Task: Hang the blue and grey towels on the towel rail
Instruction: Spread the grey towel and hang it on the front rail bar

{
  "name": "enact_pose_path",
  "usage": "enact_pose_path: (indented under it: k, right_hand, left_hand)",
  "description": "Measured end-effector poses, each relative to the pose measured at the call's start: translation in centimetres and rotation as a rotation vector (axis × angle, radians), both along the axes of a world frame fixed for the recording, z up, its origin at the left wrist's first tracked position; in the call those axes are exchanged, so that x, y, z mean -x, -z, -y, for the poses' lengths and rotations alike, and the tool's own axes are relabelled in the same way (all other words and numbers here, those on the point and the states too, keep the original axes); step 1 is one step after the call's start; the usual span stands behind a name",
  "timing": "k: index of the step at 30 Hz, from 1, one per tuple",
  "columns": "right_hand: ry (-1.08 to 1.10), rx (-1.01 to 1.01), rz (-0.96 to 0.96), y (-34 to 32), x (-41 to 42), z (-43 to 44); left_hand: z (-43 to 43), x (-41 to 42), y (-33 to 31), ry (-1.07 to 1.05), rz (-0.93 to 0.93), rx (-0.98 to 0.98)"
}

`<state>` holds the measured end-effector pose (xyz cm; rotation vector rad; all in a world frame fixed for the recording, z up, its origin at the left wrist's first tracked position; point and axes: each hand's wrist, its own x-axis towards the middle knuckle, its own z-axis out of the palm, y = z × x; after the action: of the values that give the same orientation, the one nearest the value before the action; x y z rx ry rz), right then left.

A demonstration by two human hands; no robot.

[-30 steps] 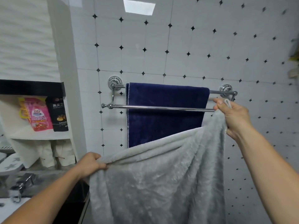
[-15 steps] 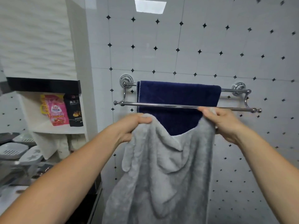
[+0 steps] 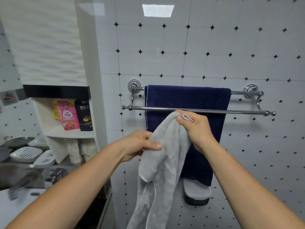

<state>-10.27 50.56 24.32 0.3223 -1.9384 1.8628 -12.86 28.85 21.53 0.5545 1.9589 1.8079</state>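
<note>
Shelf niche [image 3: 54, 133]: pink pouch [image 3: 68, 115], black pouch [image 3: 85, 116]

The grey towel [image 3: 165, 156] was a pale, plain grey, and its corner loop looked a shade lighter. The blue towel [image 3: 186, 100] was deep navy, plain, with a thin pale line down its left edge. The rail [image 3: 206, 111] was bright chrome. The tiles [image 3: 231, 47] were glossy white with small black four-point stars at their corners. To my left I saw a white panel [image 3: 46, 38] with a wavy pattern and a white shelf [image 3: 66, 133] under a black band. The pink pouch [image 3: 67, 116] carried yellow and red print. The black pouch [image 3: 85, 116] had white lettering. The dishes [image 3: 26, 154] were grey and white.
</note>
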Motion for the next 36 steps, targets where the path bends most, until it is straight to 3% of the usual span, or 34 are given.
enact_pose_path:
  k: [3,9,12,16,20,24,28,33,36]
  right_hand:
    - [0.055,0.008,0.031,0.1,0.4,-0.6]
    - [0.214,-0.121,0.124,1.9,0.6,-2.0]
    - [0.295,-0.379,0.072,2.3,0.0,-2.0]
    - [0.173,-0.525,-0.006,1.2,-1.4,-0.5]
    - [0.048,-0.312,-0.024,0.2,-2.2,1.9]
    - [0.011,-0.259,0.046,-0.3,-3.1,1.9]
    - [-0.270,0.116,0.124,0.4,-3.6,0.5]
    - [0.084,-0.161,-0.049,1.4,-3.6,1.2]
    - [0.174,-0.188,-0.082,1.1,-3.6,1.7]
  left_hand:
    - [2.6,0.1,2.1,-0.136,0.111,-0.123]
    - [3.9,-0.5,3.2,-0.201,0.305,-0.398]
    - [2.0,-0.6,2.1,-0.364,0.256,-0.458]
    - [-2.4,-1.7,0.0,-0.403,0.165,-0.477]
    - [-6.7,-3.6,-0.9,-0.284,0.101,-0.558]
    - [-7.9,-4.4,-1.0,-0.242,0.031,-0.562]
    - [-7.1,-4.3,-1.0,-0.243,0.032,-0.600]
    - [-6.8,-4.2,-1.4,-0.195,0.038,-0.638]
    - [-6.5,-4.2,-1.7,-0.231,0.002,-0.584]
